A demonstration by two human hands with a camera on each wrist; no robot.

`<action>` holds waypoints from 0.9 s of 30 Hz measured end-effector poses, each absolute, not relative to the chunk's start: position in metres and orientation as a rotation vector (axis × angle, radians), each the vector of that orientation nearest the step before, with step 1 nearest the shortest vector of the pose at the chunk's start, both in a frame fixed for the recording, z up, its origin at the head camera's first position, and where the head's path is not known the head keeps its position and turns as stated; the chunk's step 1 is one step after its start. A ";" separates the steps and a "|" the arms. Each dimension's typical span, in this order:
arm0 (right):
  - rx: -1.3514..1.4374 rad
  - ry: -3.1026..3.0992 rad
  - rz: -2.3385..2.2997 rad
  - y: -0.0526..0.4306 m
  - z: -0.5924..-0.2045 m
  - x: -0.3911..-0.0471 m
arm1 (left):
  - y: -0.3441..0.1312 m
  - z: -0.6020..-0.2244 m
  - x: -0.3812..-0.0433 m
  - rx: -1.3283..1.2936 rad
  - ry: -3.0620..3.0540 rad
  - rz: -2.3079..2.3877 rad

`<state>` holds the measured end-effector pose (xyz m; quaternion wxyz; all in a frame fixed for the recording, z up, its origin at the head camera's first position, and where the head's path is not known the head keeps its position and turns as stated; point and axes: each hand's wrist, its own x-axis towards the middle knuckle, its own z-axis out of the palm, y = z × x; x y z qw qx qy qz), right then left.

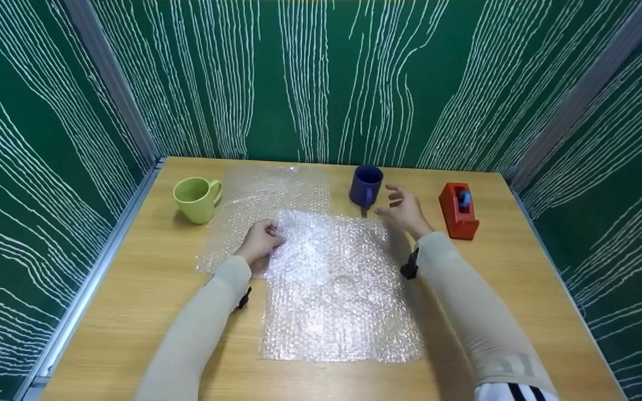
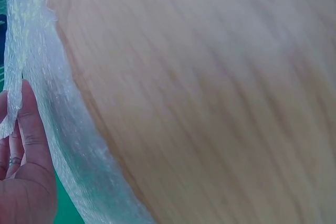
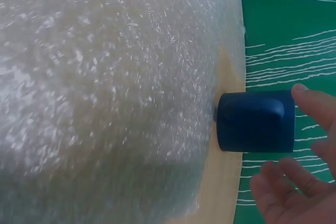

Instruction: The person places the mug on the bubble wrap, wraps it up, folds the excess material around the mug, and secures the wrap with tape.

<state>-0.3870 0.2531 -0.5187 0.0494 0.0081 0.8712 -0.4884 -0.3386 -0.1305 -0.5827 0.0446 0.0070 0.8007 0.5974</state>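
Bubble wrap (image 1: pixel 349 312) is lying on the table (image 1: pixel 499 334) in front of the blue mug (image 1: pixel 365 186), its upper left apparently overlapping a rear sheet (image 1: pixel 276 184). The left hand (image 1: pixel 259 242) is pinching its left edge between thumb and fingers; the right hand (image 1: pixel 404 211), loosely open beside the mug, is gripping nothing. A stray knock from those fingers risks tipping the mug; a hard pull risks dragging the rear sheet against the green mug (image 1: pixel 195 200), which is standing just beside it.
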 end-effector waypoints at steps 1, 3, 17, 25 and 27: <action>0.029 2.649 -1.495 0.251 -0.519 -0.388 | -0.130 -0.583 -0.338 0.023 2.446 1.825; 0.047 2.627 -1.516 0.248 -0.520 -0.392 | -0.130 -0.584 -0.338 0.039 2.464 1.811; 0.082 2.562 -1.649 0.237 -0.534 -0.411 | -0.126 -0.588 -0.338 0.066 2.394 1.893; 0.105 2.493 -1.716 0.231 -0.536 -0.416 | -0.128 -0.584 -0.338 0.058 2.390 1.891; 0.105 2.498 -1.710 0.229 -0.537 -0.419 | -0.128 -0.583 -0.338 0.054 2.380 1.897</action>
